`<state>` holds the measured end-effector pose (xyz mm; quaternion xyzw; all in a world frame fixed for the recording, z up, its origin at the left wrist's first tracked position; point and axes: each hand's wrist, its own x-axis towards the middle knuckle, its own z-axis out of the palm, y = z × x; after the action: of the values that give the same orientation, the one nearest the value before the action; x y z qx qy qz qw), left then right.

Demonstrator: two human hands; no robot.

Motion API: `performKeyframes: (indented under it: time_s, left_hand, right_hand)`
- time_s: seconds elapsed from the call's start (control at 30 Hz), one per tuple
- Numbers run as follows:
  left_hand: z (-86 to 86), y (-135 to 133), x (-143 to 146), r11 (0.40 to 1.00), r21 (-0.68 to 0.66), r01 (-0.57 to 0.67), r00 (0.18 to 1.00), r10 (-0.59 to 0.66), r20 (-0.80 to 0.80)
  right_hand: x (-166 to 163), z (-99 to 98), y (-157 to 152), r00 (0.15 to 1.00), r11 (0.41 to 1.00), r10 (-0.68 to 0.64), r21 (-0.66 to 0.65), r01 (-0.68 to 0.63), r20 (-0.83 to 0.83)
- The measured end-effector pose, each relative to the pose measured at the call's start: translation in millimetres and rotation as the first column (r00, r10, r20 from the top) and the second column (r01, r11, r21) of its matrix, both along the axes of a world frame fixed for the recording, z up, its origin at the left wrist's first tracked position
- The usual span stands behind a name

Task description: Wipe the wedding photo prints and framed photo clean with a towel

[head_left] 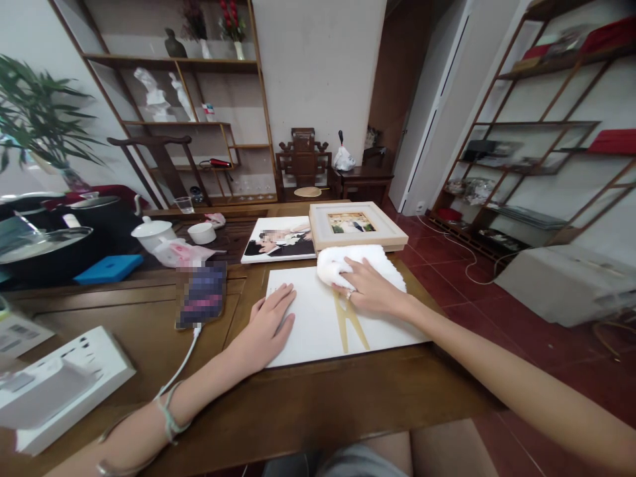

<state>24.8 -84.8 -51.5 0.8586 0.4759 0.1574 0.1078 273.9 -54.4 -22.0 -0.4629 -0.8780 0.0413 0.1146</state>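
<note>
A white album-like board with a gold letter-like mark lies flat on the wooden table. My left hand rests on its left edge, fingers stretched out over the surface. Near the board's far right part, my right hand presses a bunched white towel down, its fingers dug into the fabric. The towel hides part of the gold mark. Just beyond lie a photo panel and a pale wooden picture frame with a photo inside; the towel's far edge reaches up to this frame.
Left of the board, a phone is plugged into a white cable. A white power strip sits nearer. Further back are a blue box, a white teapot, a cup and a dark pan.
</note>
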Motion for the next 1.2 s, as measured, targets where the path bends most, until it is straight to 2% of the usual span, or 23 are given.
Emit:
performKeyframes:
  time_s: [0.13, 0.37, 0.47, 0.57, 0.77, 0.9, 1.03, 1.2]
  left_hand:
    - [-0.6, 0.5, -0.4, 1.0, 0.002, -0.003, 1.0, 0.003, 0.005]
    - [-2.8, 1.1, -0.3, 1.0, 0.014, -0.01, 1.0, 0.01, -0.006]
    - [-2.5, 0.7, 0.6, 1.0, 0.004, -0.02, 1.0, 0.02, -0.015]
    - [-1.0, 0.0, 1.4, 1.0, -0.004, -0.017, 1.0, 0.017, -0.012]
    - [0.2, 0.0, 1.4, 1.0, -0.008, -0.012, 1.0, 0.012, -0.02]
    - [0.3, 0.2, 1.2, 1.0, -0.016, -0.013, 0.999, 0.012, -0.032]
    - [0.7, 0.2, 1.3, 1.0, -0.026, -0.015, 1.0, 0.015, -0.019]
    - [-1.5, 2.2, 0.9, 1.0, -0.019, -0.021, 0.999, 0.021, 0.038]
  right_hand:
    - [-4.1, -1.8, -17.8, 1.0, 1.0, 0.004, -0.009, -0.004, 0.014]
    - [-11.9, 9.0, -103.0, 0.989, 0.988, 0.121, -0.106, -0.112, 0.081]
    - [-15.8, 13.3, -120.0, 0.983, 0.976, 0.157, -0.169, -0.14, 0.092]
    - [-15.4, 12.0, -106.4, 0.992, 0.984, 0.118, -0.141, -0.111, 0.04]
    - [-14.6, 10.8, -27.4, 0.994, 0.996, -0.073, -0.063, 0.068, -0.082]
    - [-29.8, 13.8, 8.2, 0.995, 0.995, -0.087, -0.063, 0.083, -0.058]
    - [-49.7, 9.1, 3.1, 1.0, 1.0, 0.002, -0.022, -0.002, -0.013]
    - [-49.7, 5.6, -49.1, 0.989, 0.99, 0.139, 0.001, -0.139, 0.058]
